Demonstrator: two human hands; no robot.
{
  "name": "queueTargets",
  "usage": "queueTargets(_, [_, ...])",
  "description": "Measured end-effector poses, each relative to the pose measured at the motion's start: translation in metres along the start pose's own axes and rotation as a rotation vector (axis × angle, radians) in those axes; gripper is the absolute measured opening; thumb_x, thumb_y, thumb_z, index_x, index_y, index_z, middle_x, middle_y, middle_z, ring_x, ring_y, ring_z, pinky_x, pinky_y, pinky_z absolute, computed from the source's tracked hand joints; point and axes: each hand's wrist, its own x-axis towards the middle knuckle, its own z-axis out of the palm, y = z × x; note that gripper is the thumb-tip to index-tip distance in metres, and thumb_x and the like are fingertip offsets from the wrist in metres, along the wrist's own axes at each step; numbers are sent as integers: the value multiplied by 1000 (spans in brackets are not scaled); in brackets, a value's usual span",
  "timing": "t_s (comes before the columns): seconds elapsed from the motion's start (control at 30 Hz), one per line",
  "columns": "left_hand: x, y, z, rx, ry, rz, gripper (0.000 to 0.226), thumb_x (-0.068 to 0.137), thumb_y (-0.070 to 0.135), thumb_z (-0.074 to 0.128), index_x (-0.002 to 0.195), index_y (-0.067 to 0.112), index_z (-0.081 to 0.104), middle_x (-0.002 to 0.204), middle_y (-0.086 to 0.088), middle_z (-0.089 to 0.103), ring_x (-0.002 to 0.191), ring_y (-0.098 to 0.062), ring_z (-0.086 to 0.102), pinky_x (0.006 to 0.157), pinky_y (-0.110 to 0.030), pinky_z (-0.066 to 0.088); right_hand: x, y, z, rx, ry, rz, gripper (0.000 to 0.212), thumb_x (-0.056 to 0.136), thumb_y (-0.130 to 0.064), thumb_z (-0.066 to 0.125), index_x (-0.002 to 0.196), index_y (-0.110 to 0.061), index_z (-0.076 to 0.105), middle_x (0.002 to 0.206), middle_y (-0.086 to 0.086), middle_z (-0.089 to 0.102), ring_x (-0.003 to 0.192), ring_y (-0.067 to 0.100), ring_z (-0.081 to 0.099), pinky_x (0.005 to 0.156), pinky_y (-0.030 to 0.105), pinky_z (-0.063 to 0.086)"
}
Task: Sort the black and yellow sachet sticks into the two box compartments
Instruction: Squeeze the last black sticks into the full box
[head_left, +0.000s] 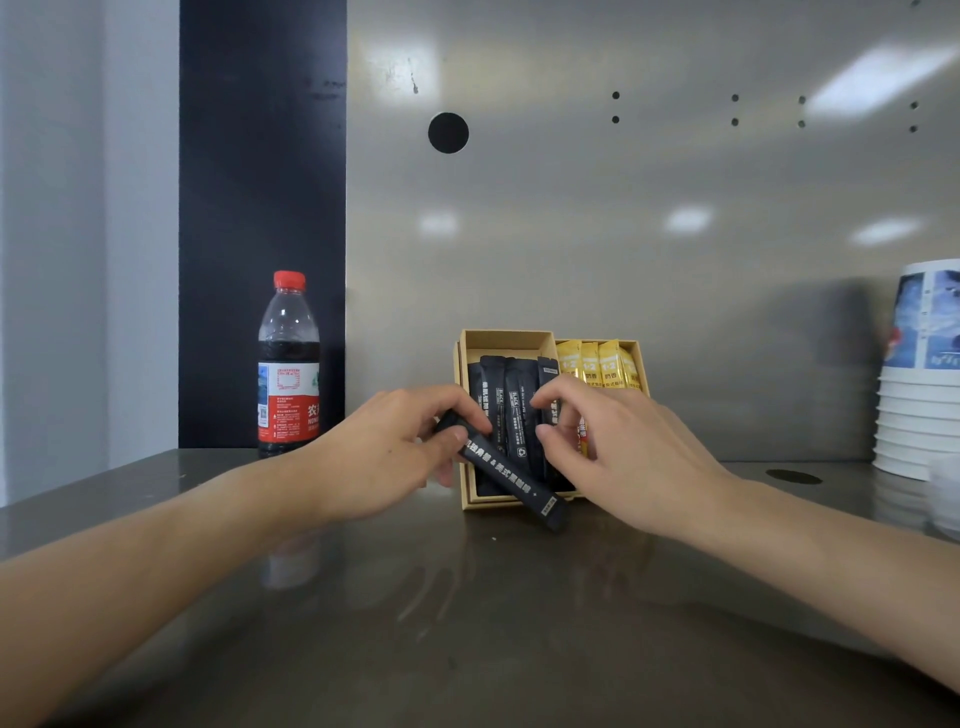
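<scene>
black sachet sticks (519, 410): 5 seen (4 boxed, 1 held) | yellow sachet sticks (589, 366): 4 seen | box (506, 338): 1, 2 compartments | bottle (288, 364): 1 | cup stack (914, 410): 1 | left hand (384, 452) + right hand (618, 447): 2

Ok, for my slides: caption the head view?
Left hand holds a black sachet stick at the box; right hand reaches over it.

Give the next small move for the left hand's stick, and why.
Probably turn the black sachet stick in line with the others and slide it into the left compartment. The left hand grips it slanted across the box front; that compartment holds the other black sticks, yellow sticks stand in the right one, and the right hand sits at the black row.
</scene>
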Motion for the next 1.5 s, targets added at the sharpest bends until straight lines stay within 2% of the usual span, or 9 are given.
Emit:
queueTargets(0.3, [1, 0, 0, -22, 5, -2, 22, 104, 17, 50, 107, 33, 66, 78, 3, 69, 69, 0, 67, 72, -32, 56, 1, 2, 0, 30, 10, 12, 13, 101, -36, 50, 114, -36, 51, 81, -12, 64, 63, -2, 53, 53, 15, 30])
queueTargets(0.43, [1, -1, -2, -81, 46, 17, 23, 103, 15, 52, 106, 32, 67, 80, 3, 70, 75, -11, 68, 74, -37, 56, 1, -1, -5, 128, 71, -20, 9, 100, -41, 49, 100, -35, 55, 77, -13, 63, 66, 2, 56, 54, 20, 35])
queueTargets(0.63, [4, 3, -4, -330, 97, 62, 17, 102, 4, 53, 108, 12, 66, 84, -2, 68, 68, -15, 66, 63, -32, 53, 2, -6, -5, 201, -13, -135, 23, 91, -55, 58, 87, -34, 66, 77, -14, 60, 72, 2, 55, 60, 24, 45])
queueTargets(0.77, [4, 6, -4, -338, 141, 72, 18, 102, 12, 54, 117, 18, 63, 90, 2, 69, 71, -14, 69, 64, -29, 56, 3, -4, -1, 329, -25, -63, 13, 91, -46, 65, 83, -36, 64, 76, -16, 63, 68, 6, 56, 61, 19, 44])
queueTargets(0.87, [3, 5, -3, -151, 225, 71, 25, 102, 27, 53, 127, 32, 53, 107, 13, 63, 88, -5, 67, 74, -28, 55, 5, 0, 0, 395, 7, 34, 12, 92, -40, 66, 83, -34, 66, 73, -21, 64, 64, 7, 57, 59, 14, 42])
queueTargets(0.97, [-2, 3, -3, 265, 268, 199, 30, 101, 36, 51, 130, 35, 45, 121, 24, 50, 104, 2, 54, 82, -21, 48, 8, 5, 2, 423, 57, 140, 14, 92, -42, 66, 86, -29, 69, 81, -10, 69, 66, 10, 62, 62, 18, 47])
queueTargets(1.1, [-3, -1, 1, 640, 248, 391, 39, 100, 38, 54, 136, 25, 49, 142, 9, 46, 125, -10, 48, 103, -26, 41, 10, 9, 6, 426, 78, 223, 13, 90, -39, 70, 95, -27, 67, 84, -11, 69, 67, 6, 63, 64, 19, 47])
queueTargets(1.27, [-1, -4, 9, 798, 186, 404, 51, 99, 46, 50, 144, 22, 47, 158, 0, 38, 140, -18, 42, 109, -35, 41, 11, 5, 12, 397, 85, 240, 18, 88, -37, 73, 100, -30, 62, 75, -11, 70, 59, -4, 60, 63, 18, 43])
queueTargets(1.5, [0, -6, 15, 853, 178, 366, 56, 97, 53, 46, 142, 21, 50, 155, -2, 43, 140, -20, 44, 110, -36, 41, 9, 4, 17, 289, 93, 189, 18, 88, -40, 71, 99, -34, 58, 72, -14, 67, 64, -8, 60, 63, 20, 46])
